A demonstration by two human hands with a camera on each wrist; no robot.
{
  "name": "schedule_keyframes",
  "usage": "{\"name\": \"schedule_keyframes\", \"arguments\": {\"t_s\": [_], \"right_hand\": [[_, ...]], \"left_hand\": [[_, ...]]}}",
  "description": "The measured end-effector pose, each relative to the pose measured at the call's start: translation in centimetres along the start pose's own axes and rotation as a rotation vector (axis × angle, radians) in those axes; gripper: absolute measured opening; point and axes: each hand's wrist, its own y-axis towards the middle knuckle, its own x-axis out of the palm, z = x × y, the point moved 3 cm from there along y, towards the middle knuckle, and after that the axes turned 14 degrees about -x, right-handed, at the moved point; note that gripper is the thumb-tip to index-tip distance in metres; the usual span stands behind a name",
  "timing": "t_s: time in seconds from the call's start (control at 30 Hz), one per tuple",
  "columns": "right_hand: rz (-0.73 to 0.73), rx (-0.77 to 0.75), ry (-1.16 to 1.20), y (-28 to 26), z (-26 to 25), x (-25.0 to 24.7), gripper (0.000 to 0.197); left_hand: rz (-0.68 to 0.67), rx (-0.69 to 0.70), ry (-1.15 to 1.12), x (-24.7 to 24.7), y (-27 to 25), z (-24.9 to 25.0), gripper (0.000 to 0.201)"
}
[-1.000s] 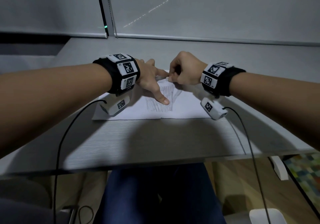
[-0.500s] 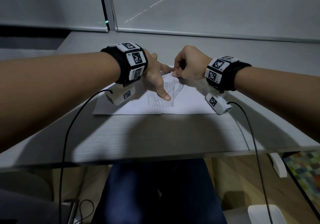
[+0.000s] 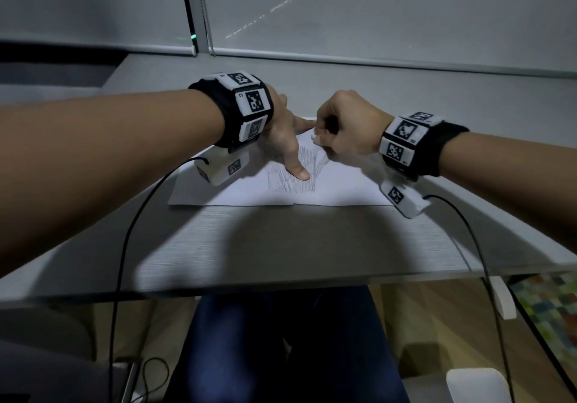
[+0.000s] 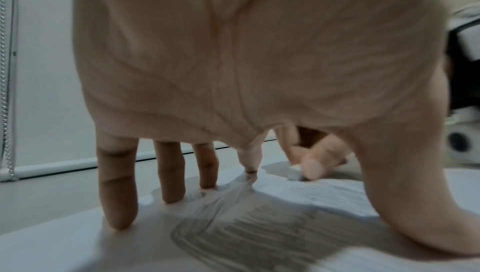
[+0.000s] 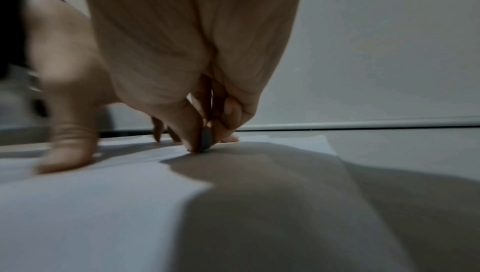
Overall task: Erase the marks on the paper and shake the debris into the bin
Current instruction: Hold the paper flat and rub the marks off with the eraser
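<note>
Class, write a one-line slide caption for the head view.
Left hand pins the paper while the right hand rubs an eraser over the marks.

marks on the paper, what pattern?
Grey pencil hatching in close parallel strokes on the white paper; clearest in the left wrist view.

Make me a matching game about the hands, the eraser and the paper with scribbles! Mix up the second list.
Things:
1. left hand
2. right hand
3. small white eraser
4. white sheet of paper with grey pencil scribbles

States:
A. lies flat on the grey table
B. pinched between fingertips, tip on the paper
C. fingers spread, pressing the paper down
D. fingers curled round the eraser

Pairs: 1-C, 2-D, 3-B, 4-A
</note>
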Motion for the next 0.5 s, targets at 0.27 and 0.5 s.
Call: {"name": "schedule_keyframes", "arguments": {"t_s": [0.27,0.5], "right_hand": [[-0.022,0.002,-0.006,0.0,0.5,-0.7,0.013],[-0.075,-0.066,0.046,-1.6,-1.2,0.1,0.013]], "left_hand": [[0.013,-0.015,-0.009,0.2,0.8,0.3,0.129],[-0.048,0.010,-0.027,0.2,1.3,0.4,0.128]]}}
